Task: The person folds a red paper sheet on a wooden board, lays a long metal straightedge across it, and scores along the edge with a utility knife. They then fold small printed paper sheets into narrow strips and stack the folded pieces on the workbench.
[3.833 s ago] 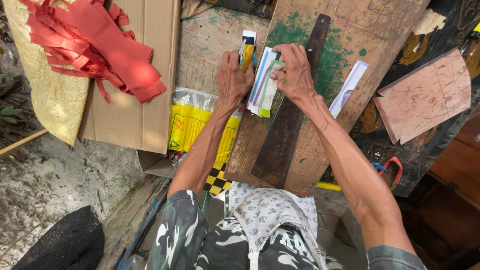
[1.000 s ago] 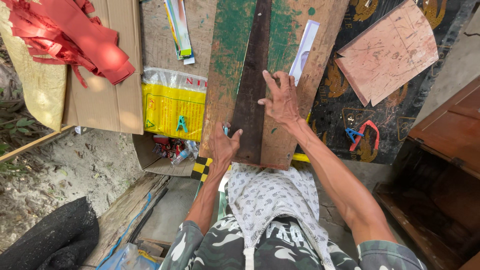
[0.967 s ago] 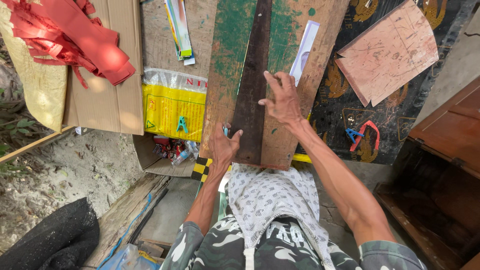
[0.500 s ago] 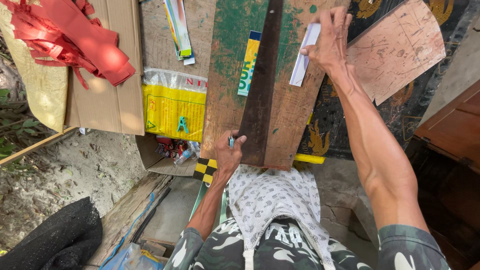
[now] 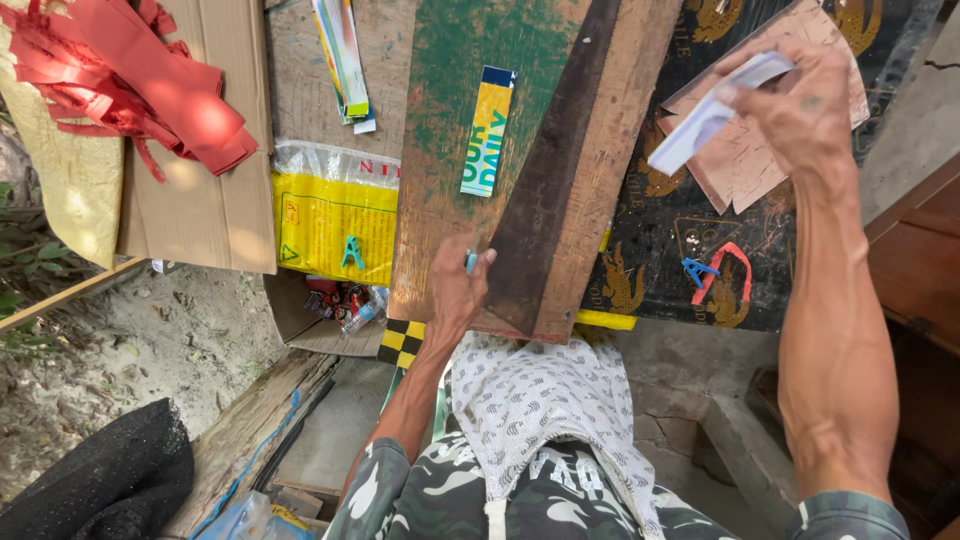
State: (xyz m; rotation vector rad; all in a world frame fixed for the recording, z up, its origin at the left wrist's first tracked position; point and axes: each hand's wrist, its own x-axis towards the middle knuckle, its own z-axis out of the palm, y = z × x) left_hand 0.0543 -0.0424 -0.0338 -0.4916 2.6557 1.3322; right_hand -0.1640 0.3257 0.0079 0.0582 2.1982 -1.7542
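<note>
- The right hand [image 5: 800, 110] is raised over the far right of the scene, its fingers pinched on one white strip [image 5: 712, 118] of paper or card, which sticks out to the left of the fingertips and tilts downward.
- That strip hangs in the air above a pinkish sheet [image 5: 745, 165] lying on a black printed mat [image 5: 660, 250], to the right of the board's right edge.
- The left hand [image 5: 458, 290] rests at the near edge of the wooden board [image 5: 450, 120], fingers curled around one small pale blue object [image 5: 470, 262]; what it is cannot be told.
- The board is one plank, painted green on its left part and bare brown on the right, with one dark wooden slat [image 5: 545, 190] lying lengthwise across it.
- One yellow and blue strip [image 5: 487, 132] lies flat on the green part, well apart from both hands.
- A small stack of coloured strips [image 5: 342, 55] lies left of the board near its far corner; the number cannot be counted.
- One yellow plastic bag [image 5: 325, 225] sits beside the board's left edge, with one green clip [image 5: 352, 252] on it.
- Two clips lie on the mat near its near edge, one blue [image 5: 697, 270] and one red [image 5: 735, 270], touching.
- Red cut scraps [image 5: 130, 75] are piled on cardboard [image 5: 215, 215] at the far left.
- A patterned white cloth [image 5: 545, 400] lies over the person's lap.
</note>
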